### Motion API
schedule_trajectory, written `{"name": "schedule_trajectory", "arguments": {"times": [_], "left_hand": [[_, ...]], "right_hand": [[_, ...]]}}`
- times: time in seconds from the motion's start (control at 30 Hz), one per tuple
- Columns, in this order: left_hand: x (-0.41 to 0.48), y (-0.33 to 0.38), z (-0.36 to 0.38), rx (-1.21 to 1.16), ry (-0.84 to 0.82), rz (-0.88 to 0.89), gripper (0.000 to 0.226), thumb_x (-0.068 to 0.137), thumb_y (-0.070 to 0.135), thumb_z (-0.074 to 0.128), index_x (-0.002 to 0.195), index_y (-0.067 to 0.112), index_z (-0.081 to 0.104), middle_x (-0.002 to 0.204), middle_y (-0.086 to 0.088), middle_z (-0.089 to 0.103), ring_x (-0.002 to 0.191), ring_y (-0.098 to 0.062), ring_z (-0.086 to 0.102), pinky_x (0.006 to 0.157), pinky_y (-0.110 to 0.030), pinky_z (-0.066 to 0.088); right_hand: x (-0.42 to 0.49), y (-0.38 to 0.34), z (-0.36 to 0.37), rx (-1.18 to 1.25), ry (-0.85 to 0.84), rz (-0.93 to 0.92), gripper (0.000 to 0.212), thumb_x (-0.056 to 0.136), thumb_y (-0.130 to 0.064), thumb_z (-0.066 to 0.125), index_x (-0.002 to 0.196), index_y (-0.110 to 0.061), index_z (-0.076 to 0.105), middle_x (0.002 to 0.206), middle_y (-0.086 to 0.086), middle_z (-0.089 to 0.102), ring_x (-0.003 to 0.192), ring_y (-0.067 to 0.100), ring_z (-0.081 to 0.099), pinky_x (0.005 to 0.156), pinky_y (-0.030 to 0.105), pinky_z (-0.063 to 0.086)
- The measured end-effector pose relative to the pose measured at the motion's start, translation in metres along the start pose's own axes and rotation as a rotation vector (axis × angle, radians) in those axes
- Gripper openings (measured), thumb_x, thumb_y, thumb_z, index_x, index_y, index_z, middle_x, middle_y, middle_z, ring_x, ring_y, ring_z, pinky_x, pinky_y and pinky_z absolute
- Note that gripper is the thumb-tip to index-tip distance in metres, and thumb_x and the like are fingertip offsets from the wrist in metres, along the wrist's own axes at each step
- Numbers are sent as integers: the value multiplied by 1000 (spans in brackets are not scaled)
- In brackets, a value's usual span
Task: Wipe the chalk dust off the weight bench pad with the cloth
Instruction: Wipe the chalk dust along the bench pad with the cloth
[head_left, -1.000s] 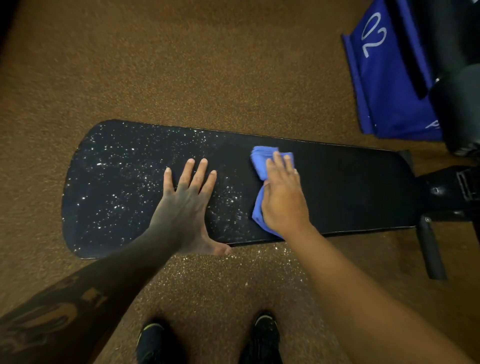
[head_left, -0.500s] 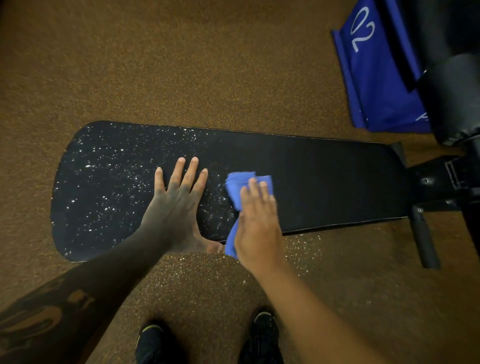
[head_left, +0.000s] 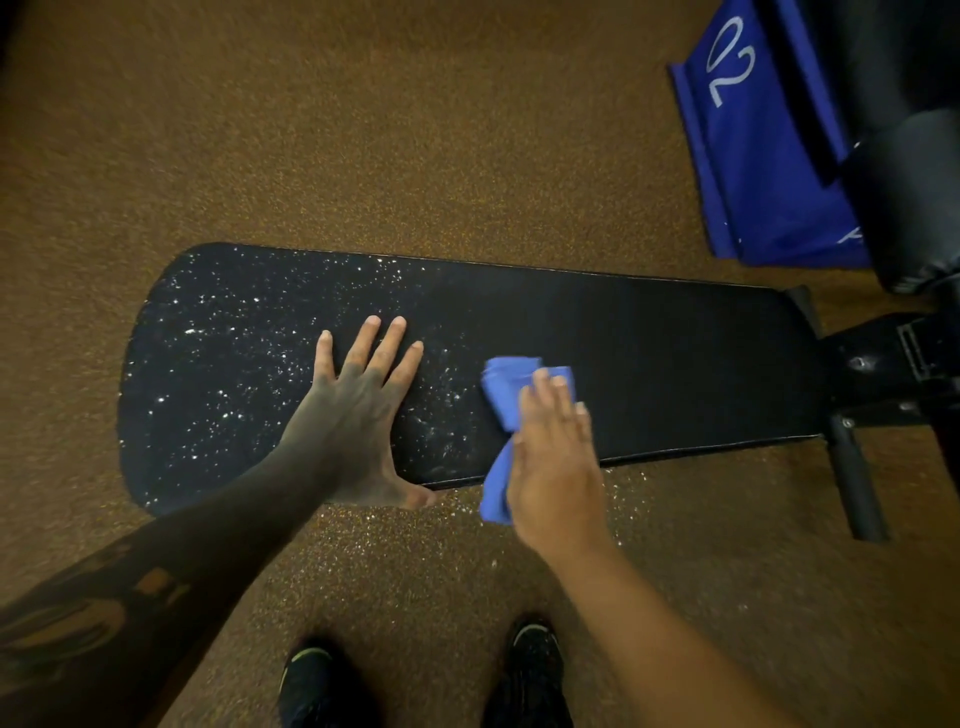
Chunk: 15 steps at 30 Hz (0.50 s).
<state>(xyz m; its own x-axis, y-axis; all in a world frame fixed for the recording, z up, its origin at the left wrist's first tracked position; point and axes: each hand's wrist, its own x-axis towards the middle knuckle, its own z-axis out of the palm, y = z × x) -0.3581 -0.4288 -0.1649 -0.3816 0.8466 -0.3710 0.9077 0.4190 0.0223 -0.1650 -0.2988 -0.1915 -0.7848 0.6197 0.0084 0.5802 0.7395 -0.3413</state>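
Note:
The black bench pad (head_left: 675, 364) lies lengthwise across the view. White chalk dust (head_left: 218, 374) speckles its left half, while the right half looks dark and clean. My right hand (head_left: 556, 467) presses flat on a folded blue cloth (head_left: 506, 379) at the pad's near edge, where dusty meets clean. One end of the cloth hangs over that edge. My left hand (head_left: 358, 415) rests flat on the dusty part with fingers spread and the thumb off the near edge.
The bench's black frame (head_left: 883, 364) and a foot bar (head_left: 857, 478) stick out at the right. A blue panel marked 02 (head_left: 753, 156) and a black padded roll (head_left: 909, 197) stand at the far right. Chalk specks (head_left: 457, 519) lie on the brown floor by my shoes (head_left: 535, 670).
My right hand dragged the cloth from the pad's middle toward its near edge and my left hand, then shifted slightly right. My left hand stayed planted.

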Motion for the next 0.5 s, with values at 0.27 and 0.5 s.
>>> {"name": "schedule_trajectory", "arguments": {"times": [0.27,0.5], "left_hand": [[-3,-3,4,2,12,-13,161,39,109,36,155,13,-19,165,-14,-27,153,-35,-21,121,-67,-1],[-3,-5,4,0,13,-20,161,38,109,34,156,13,-19,165,-14,-26,153,-36,-20,120,-69,2]], "right_hand": [[-6,-25,2,-10,-91,-148,57,94,-14,36,149,-6,25,161,11,15,150,25,2,120,46,13],[37,-26,-6,101,37,230,55,96,-4,39,149,-3,25,161,13,13,149,28,1,121,46,7]]}}
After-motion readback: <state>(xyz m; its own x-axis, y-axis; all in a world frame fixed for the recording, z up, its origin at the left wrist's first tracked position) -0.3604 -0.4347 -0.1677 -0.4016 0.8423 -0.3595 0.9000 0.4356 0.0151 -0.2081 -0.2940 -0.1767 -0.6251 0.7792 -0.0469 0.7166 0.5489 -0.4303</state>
